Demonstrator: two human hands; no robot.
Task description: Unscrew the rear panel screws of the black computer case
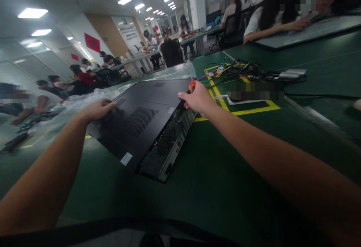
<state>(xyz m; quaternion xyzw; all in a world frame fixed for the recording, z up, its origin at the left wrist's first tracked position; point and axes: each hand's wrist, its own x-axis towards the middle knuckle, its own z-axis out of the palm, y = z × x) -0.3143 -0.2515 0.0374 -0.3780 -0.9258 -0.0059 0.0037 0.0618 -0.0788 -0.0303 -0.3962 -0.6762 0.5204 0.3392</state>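
Note:
A black desktop computer case point(141, 122) lies on its side on the green table point(220, 171), its rear panel with vents and ports facing me. My left hand point(98, 108) rests flat on the left edge of the top side panel, fingers stretched out. My right hand point(197, 98) is closed around an orange-handled screwdriver point(192, 86) at the case's right rear corner. The tool's tip is hidden behind my hand.
Clear plastic wrap point(84, 100) lies behind and left of the case. A tangle of cables point(239, 70) and a white device point(245, 98) sit inside yellow tape markings to the right. Other people sit at tables around the room.

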